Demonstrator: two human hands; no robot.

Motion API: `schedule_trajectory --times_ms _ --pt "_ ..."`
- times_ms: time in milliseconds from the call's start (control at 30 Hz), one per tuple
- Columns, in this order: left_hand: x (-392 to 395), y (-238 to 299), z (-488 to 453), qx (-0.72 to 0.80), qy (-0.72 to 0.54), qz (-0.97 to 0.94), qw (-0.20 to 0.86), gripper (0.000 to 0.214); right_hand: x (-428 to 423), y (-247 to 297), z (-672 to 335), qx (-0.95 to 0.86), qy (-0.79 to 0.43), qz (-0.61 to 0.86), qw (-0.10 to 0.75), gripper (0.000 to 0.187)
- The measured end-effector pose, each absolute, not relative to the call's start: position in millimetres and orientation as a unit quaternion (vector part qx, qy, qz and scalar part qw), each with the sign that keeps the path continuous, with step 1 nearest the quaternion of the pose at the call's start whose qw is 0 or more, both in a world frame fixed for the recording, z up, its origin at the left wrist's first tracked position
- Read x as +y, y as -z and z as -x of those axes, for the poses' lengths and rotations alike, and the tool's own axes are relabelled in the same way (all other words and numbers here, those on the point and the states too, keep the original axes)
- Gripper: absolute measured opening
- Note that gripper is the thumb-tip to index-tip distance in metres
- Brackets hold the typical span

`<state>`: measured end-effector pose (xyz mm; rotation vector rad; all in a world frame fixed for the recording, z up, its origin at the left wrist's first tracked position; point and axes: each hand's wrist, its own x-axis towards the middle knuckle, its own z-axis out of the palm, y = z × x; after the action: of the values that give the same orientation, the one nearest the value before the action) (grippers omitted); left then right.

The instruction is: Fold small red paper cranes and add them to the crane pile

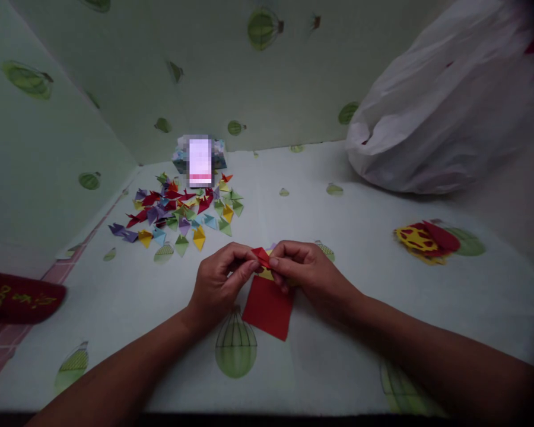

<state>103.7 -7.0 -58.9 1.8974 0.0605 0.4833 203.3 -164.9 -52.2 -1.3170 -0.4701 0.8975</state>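
Observation:
Between my two hands is a small folded piece of red paper [261, 256], pinched from both sides. My left hand [225, 276] is closed on its left end, thumb against fingers. On its right end, the thumb and fingers of my right hand [300, 267] press together. Below them a flat red paper square [268, 308] lies on the table. Some yellow paper [266, 273] shows behind the fingers, mostly hidden. To the left is a spread of many-coloured folded paper cranes [182, 210].
A pixelated bright screen [200, 161] stands against a tissue box [220, 155] behind the cranes. A large white plastic bag [427, 112] bulges at the back right. Yellow and red cut-out pieces [420, 238] lie at right. A dark red object with yellow lettering [22, 298] is at the left edge.

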Motion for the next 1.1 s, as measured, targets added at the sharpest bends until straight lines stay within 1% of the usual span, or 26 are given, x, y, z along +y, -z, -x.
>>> schedule_trajectory --times_ms 133,467,733,1100 --pt "-8.8 58.7 -104.1 0.052 -0.191 -0.787 0.585 0.009 -164.3 52.2 -203.6 -0.208 -0.397 0.598 0.665 0.020" --pt "-12.5 58.9 -104.7 0.123 -0.177 -0.747 0.629 0.012 -164.8 55.1 -204.2 -0.219 -0.407 0.609 0.645 0.020" --pt "-15.1 56.0 -104.5 0.163 -0.174 -0.741 0.628 0.015 -165.0 57.3 -206.0 -0.241 -0.423 0.596 0.638 0.025" --pt "-13.6 60.6 -104.0 0.153 -0.191 -0.768 0.592 0.012 -163.6 61.7 -205.8 -0.245 -0.429 0.601 0.628 0.025"
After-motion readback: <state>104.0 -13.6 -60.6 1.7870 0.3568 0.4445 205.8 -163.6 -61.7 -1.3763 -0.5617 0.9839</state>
